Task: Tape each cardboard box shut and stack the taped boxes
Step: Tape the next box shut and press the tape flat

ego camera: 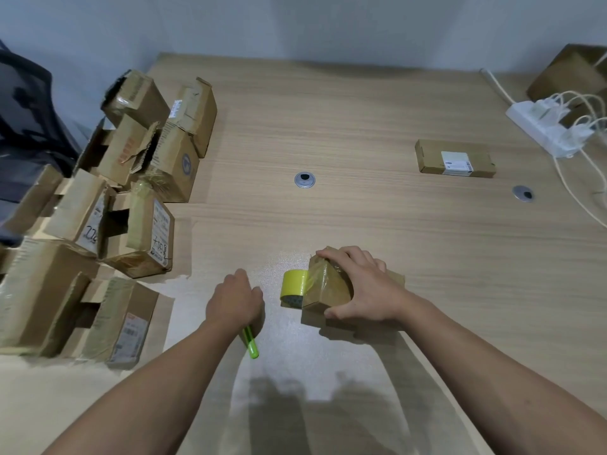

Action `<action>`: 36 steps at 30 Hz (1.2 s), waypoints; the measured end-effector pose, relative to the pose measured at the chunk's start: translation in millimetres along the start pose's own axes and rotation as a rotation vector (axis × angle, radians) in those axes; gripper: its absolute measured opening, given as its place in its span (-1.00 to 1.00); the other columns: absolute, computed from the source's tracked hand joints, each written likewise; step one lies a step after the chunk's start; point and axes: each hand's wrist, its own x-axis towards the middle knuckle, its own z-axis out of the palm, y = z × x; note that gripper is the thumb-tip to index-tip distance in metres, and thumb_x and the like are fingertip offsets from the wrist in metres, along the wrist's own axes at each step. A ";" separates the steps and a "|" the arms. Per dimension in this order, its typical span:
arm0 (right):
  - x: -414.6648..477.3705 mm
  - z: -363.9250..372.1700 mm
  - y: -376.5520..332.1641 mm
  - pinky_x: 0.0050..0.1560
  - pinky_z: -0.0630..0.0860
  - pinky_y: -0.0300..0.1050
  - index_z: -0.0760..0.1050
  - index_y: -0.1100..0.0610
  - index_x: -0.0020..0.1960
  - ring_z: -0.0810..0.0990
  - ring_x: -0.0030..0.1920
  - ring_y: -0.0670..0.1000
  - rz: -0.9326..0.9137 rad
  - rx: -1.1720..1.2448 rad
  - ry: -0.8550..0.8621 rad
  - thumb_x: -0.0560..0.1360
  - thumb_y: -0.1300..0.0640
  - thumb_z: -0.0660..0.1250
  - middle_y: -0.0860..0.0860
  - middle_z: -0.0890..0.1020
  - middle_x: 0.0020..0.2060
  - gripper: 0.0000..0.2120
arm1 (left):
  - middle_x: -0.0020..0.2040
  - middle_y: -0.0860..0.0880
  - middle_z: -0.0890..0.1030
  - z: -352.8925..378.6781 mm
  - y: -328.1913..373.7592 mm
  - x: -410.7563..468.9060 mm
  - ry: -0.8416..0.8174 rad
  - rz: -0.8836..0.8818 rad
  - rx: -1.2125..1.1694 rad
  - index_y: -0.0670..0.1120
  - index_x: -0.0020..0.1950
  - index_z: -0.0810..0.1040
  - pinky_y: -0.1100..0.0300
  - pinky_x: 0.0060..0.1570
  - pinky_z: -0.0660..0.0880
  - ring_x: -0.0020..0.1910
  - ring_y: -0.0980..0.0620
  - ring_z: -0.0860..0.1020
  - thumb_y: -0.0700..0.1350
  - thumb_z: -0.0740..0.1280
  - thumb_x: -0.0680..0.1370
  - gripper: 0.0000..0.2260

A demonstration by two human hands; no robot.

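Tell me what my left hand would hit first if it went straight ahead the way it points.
Probably nothing: the left hand, gripping a green tool, points across bare table, passing left of the tape roll. Depth is unclear.

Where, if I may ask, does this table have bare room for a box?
Bare: between the round silver grommet and the flat labelled cardboard box, back to the wall. Crowded: the brown cardboard box pile at left, the white power strip with cables at right.
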 end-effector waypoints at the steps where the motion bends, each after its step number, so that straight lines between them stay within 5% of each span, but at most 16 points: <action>1: 0.1 0.0 0.4 0.38 0.05 -0.04 0.06 -0.35 0.51 0.18 0.37 -0.07 0.003 0.001 0.003 0.27 -0.23 0.58 -0.14 0.24 0.30 -0.02 | 0.13 -0.15 0.50 1.7 -5.8 -2.6 -0.019 -0.047 0.065 -0.12 0.17 0.37 0.00 0.01 0.46 0.10 -0.19 0.50 0.06 0.19 0.61 -0.72; 5: 1.4 0.7 1.0 0.39 0.05 -0.04 0.05 -0.36 0.51 0.17 0.37 -0.08 0.008 0.005 0.015 0.27 -0.25 0.57 -0.13 0.23 0.31 -0.02 | 0.05 -0.12 0.51 9.3 -19.5 -10.6 -0.186 -0.139 0.166 -0.16 0.45 0.20 0.09 -0.13 0.44 -0.02 -0.11 0.52 0.11 0.27 0.60 -0.45; 9: 2.3 3.1 0.9 0.43 0.05 -0.02 0.03 -0.39 0.49 0.17 0.37 -0.08 0.009 0.032 0.023 0.25 -0.26 0.55 -0.14 0.23 0.29 -0.02 | 0.02 -0.15 0.55 15.6 -21.8 -12.2 -0.129 -0.088 0.133 -0.17 0.47 0.14 0.10 -0.22 0.40 -0.20 -0.06 0.44 -0.07 0.26 0.62 -0.50; 13: 1.4 3.4 1.2 0.45 0.05 -0.02 0.03 -0.38 0.50 0.20 0.37 -0.07 0.031 0.069 0.028 0.21 -0.31 0.50 -0.15 0.23 0.28 -0.01 | -0.09 -0.09 0.60 5.1 -12.6 -6.3 -0.073 -0.127 -0.221 -0.14 0.09 0.35 0.08 -0.21 0.45 -0.17 -0.06 0.53 -0.12 0.33 0.58 -0.81; 16: -1.3 1.1 1.2 0.49 0.08 0.01 0.02 -0.45 0.45 0.21 0.35 -0.07 0.037 0.119 0.043 0.14 -0.37 0.41 -0.15 0.23 0.28 -0.03 | -0.27 -0.10 0.60 -7.4 4.5 -1.2 -0.133 -0.188 -0.788 -0.18 -0.08 0.50 -0.10 -0.11 0.61 -0.28 -0.10 0.57 -0.13 0.26 0.62 -0.85; 18: -2.2 -0.8 0.6 0.47 0.14 0.00 0.01 -0.50 0.39 0.23 0.34 -0.07 0.033 0.160 0.044 0.14 -0.35 0.42 -0.15 0.24 0.29 -0.07 | -0.26 -0.14 0.50 -18.2 20.5 -2.5 -0.198 -0.155 -0.968 -0.12 -0.06 0.47 0.06 -0.32 0.53 -0.28 -0.09 0.51 -0.14 0.20 0.66 -0.86; 23: -4.1 -6.6 -1.0 0.38 0.22 -0.04 0.07 -0.44 0.37 0.26 0.31 0.02 0.024 0.171 0.018 0.15 -0.29 0.43 -0.12 0.26 0.28 -0.12 | -0.12 0.06 0.58 -25.3 43.0 4.0 -0.382 0.070 -0.857 0.14 0.26 0.57 0.26 -0.45 0.27 -0.32 0.08 0.40 0.00 0.23 0.68 -0.80; 28: -10.4 -15.1 3.3 0.43 0.19 0.04 0.16 -0.38 0.33 0.22 0.21 -0.06 0.000 0.129 -0.003 0.18 -0.21 0.47 -0.11 0.28 0.21 -0.19 | -0.42 0.18 0.46 -27.6 47.8 13.9 -0.472 0.238 -0.616 -0.05 -0.08 0.54 0.34 -0.47 0.23 -0.44 0.20 0.36 0.00 0.26 0.67 -0.80; 30: -13.4 -16.0 3.4 0.46 0.16 0.08 0.14 -0.40 0.29 0.21 0.18 -0.08 -0.010 0.125 0.015 0.16 -0.22 0.45 -0.10 0.29 0.19 -0.21 | -0.40 0.21 0.52 -34.2 49.9 18.9 -0.459 0.280 -0.523 -0.07 -0.08 0.57 0.36 -0.41 0.31 -0.42 0.27 0.43 0.02 0.30 0.65 -0.80; 33: -14.2 -16.9 -0.7 0.48 0.10 0.15 0.14 -0.42 0.26 0.19 0.14 -0.12 -0.033 0.109 0.039 0.13 -0.25 0.42 -0.10 0.30 0.17 -0.23 | -0.19 0.03 0.59 -38.6 48.7 26.6 -0.432 0.324 -0.415 -0.15 -0.03 0.61 0.14 -0.11 0.40 -0.17 0.08 0.52 0.17 0.36 0.52 -0.63; 36: -15.3 -14.9 0.3 0.49 0.07 0.23 0.17 -0.40 0.28 0.18 0.13 -0.15 -0.044 0.085 0.049 0.10 -0.30 0.38 -0.10 0.30 0.17 -0.22 | -0.12 -0.11 0.62 -34.0 47.3 30.2 -0.375 0.319 -0.286 -0.15 -0.03 0.61 0.09 -0.06 0.42 -0.12 -0.03 0.53 0.10 0.37 0.58 -0.70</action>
